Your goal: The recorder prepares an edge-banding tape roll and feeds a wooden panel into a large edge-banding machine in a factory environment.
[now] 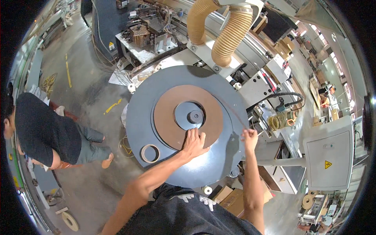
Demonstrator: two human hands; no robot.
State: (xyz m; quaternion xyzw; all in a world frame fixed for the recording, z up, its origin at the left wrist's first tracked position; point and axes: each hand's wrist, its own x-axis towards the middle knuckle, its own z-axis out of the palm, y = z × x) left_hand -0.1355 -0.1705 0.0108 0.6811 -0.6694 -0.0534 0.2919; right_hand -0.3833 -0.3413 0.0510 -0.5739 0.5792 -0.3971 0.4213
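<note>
One round grey turntable (219,164) is filling the middle of the view, and on it one large brown coil (164,117) of edge band is lying flat around one raised grey hub (194,116). The left hand (193,143) is pressing down on the coil at about six o'clock from the hub, fingers spread apart and lying flat, their tips pointing toward twelve o'clock and reaching the coil's inner edge. One thin strip (229,107) is running off the coil's outer turn at about two o'clock and slanting down toward four o'clock, where the right hand (249,136) is pinching it near the turntable's rim, fingers closed together on the strip. The two hands are sitting near each other but apart, the right one at about three o'clock from the left. One small empty ring (150,153) is lying on the turntable at about eight o'clock from the hub, well apart from both hands. Two tan ribbed hoses (231,35) are hanging side by side at twelve o'clock above the turntable. One grey cabinet (329,156) with a yellow warning sign is standing at three o'clock. One other person in a dark shirt (43,129) is crouching on the floor at nine o'clock, well apart from the turntable.
</note>
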